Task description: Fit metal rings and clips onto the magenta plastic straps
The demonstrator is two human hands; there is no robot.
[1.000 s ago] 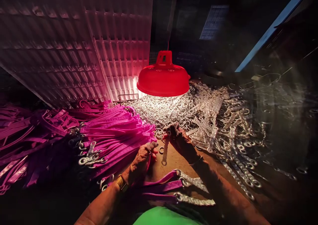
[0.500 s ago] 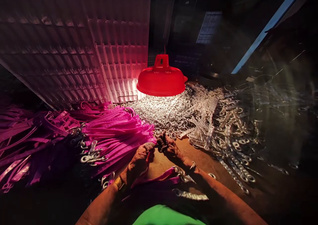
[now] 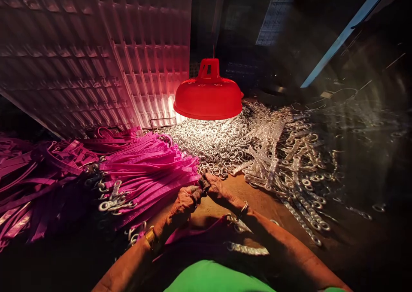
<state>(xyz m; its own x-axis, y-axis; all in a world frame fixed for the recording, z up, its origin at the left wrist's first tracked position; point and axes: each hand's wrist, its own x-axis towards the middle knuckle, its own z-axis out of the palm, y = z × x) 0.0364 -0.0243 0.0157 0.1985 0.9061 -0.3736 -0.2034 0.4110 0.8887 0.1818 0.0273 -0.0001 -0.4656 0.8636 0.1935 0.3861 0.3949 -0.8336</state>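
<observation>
My left hand [image 3: 186,201] is closed, its fingertips dark-wrapped and pressed together. My right hand [image 3: 215,186] is closed too, meeting the left over the table in front of me. Whatever is pinched between them is hidden by the fingers. Just left of my hands lies a bundle of bright pink straps [image 3: 151,163]. Metal chain pieces with rings [image 3: 111,204] lie at the bundle's near left end. Below my forearms are more pink straps [image 3: 196,236] in shadow, beside a short chain [image 3: 247,249].
A red lamp [image 3: 207,96] hangs low over a heap of metal rings [image 3: 212,141]. Many short chains [image 3: 273,154] spread to the right over the brown tabletop [image 3: 236,193]. A ribbed translucent panel [image 3: 148,64] leans behind. More pink straps [image 3: 38,176] fill the far left.
My view has tilted slightly, so the scene sits a little higher. My hands stay together and closed, the right having turned slightly, its fingers now nearer the left.
</observation>
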